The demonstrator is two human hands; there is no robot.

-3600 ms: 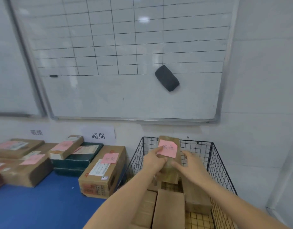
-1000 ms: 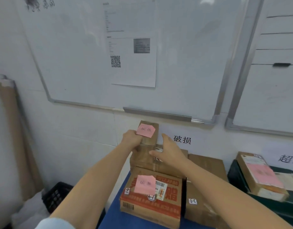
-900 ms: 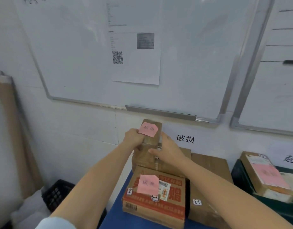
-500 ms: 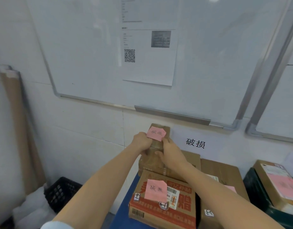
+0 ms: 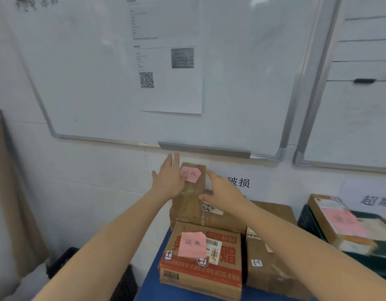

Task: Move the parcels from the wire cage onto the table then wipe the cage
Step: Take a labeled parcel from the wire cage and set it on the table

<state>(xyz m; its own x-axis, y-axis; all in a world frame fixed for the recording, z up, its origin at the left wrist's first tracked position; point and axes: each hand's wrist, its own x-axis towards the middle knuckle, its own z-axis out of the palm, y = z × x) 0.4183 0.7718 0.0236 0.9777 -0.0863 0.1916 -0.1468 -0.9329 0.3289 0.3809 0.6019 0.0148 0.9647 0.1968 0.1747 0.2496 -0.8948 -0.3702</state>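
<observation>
Your left grip (image 5: 169, 180) is spread wide beside the small brown taped cardboard parcel (image 5: 192, 189). Your right grip (image 5: 223, 191) lies straight-fingered against its right edge, holding nothing. The parcel stands on end on a larger brown carton (image 5: 220, 220) at the blue counter's (image 5: 150, 285) back-left corner, so brushing it could topple it leftward. The white wall label (image 5: 238, 182) reads 破损, and the parcel's pink note (image 5: 190, 174) seems to match.
</observation>
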